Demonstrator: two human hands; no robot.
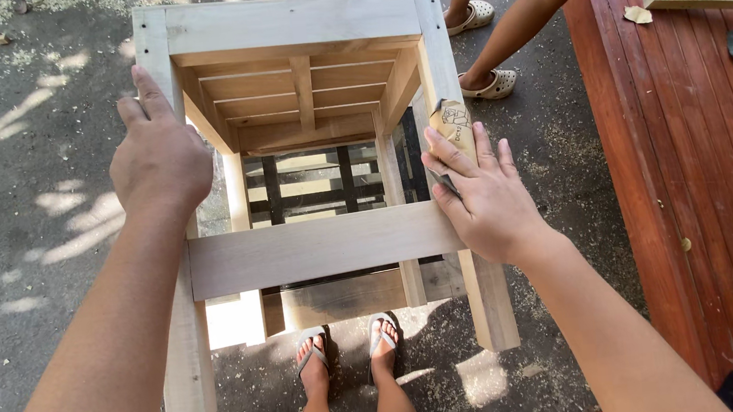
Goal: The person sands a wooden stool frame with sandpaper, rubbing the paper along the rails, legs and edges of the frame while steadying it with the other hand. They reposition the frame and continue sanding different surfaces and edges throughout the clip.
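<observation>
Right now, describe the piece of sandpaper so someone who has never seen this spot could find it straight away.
Start at the pale wooden frame standing on the grey ground. Follow its right-hand post up to where the right hand presses on it. The sandpaper is the small tan folded sheet under those fingers, the only paper-like thing on the bare wood.

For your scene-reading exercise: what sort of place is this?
Probably an outdoor woodworking spot: an unfinished wooden frame stands on sawdust-strewn pavement, the right hand presses sandpaper on it, beside red decking.
</observation>
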